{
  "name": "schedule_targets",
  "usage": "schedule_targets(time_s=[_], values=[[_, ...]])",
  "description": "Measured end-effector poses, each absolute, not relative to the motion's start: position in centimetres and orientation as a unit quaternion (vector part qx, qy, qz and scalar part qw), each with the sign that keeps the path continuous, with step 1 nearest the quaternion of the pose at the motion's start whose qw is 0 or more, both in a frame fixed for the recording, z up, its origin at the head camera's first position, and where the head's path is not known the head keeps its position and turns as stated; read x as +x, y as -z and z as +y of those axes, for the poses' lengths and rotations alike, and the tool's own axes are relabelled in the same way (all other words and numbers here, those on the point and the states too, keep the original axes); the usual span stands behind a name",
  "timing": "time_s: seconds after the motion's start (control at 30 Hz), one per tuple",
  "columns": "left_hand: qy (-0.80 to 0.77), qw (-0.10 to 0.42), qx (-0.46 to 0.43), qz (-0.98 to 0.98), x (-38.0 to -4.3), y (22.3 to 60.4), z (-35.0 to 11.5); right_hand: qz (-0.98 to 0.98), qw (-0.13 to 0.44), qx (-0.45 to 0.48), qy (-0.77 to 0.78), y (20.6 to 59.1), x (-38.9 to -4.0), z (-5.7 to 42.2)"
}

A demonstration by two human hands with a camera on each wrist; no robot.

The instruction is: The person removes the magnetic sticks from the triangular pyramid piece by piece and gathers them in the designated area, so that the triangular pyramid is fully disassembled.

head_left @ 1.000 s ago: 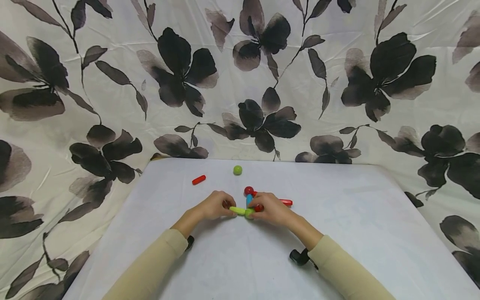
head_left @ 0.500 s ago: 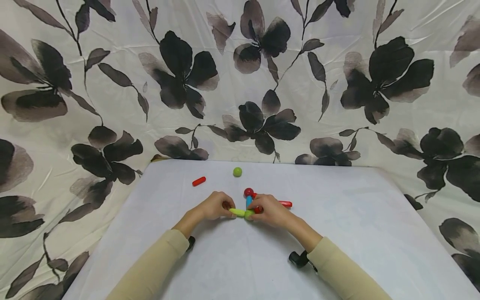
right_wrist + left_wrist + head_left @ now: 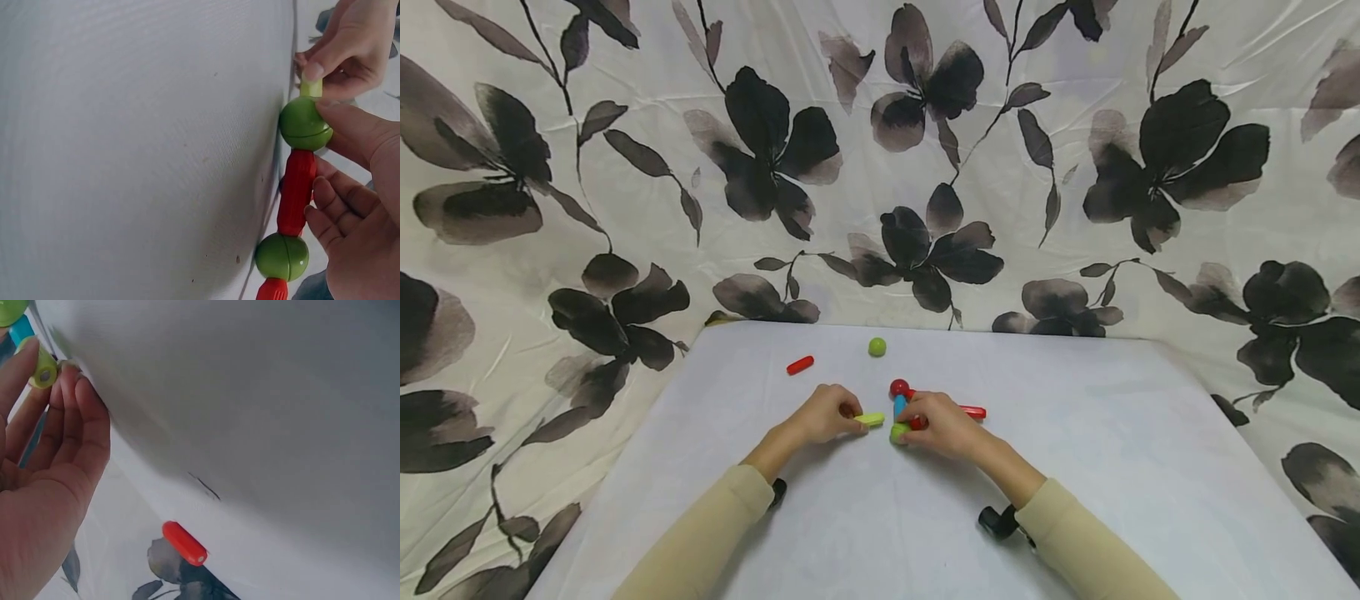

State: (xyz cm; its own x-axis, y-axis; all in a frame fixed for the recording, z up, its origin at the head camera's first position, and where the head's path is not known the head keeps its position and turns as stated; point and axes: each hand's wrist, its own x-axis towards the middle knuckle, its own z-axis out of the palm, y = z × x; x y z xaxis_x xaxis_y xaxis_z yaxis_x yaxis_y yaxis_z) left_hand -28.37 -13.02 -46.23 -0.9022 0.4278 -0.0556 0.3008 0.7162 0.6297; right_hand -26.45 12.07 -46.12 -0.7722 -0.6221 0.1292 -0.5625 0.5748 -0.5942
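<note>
My left hand [image 3: 827, 414] pinches a yellow-green magnetic rod [image 3: 871, 420] between thumb and fingers; a small metal dot shows on its near end in the left wrist view. Facing it, my right hand [image 3: 943, 421] grips a green ball [image 3: 898, 433] with the thumb on top. From that ball a red rod [image 3: 296, 194] leads to a second green ball [image 3: 281, 257], with another red rod [image 3: 272, 290] beyond. A blue rod [image 3: 899, 406] runs back from the held ball to a red ball [image 3: 898, 387]. My right hand partly hides this joined frame.
Behind the hands, a loose red rod [image 3: 801, 365] lies at the back left of the white table [image 3: 865, 533], and a loose green ball [image 3: 877, 347] sits near the back edge. A flowered cloth [image 3: 850, 183] hangs behind the table.
The yellow-green rod, earlier end to end with the green ball, has moved slightly left and away with my left hand, leaving a gap. My right hand keeps its hold on the ball.
</note>
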Motion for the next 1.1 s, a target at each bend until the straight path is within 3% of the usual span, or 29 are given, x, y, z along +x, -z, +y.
schedule_targets(time_s=[0.5,1.1], values=[[-0.335,0.046,0.141,0.930,-28.5,45.9,-20.1,0.886,0.052,-0.329,0.321,46.0,-26.4,12.1],[-0.291,0.020,0.073,0.954,-30.0,45.9,-28.5,0.886,0.060,-0.325,0.325,46.0,-26.5,12.0]])
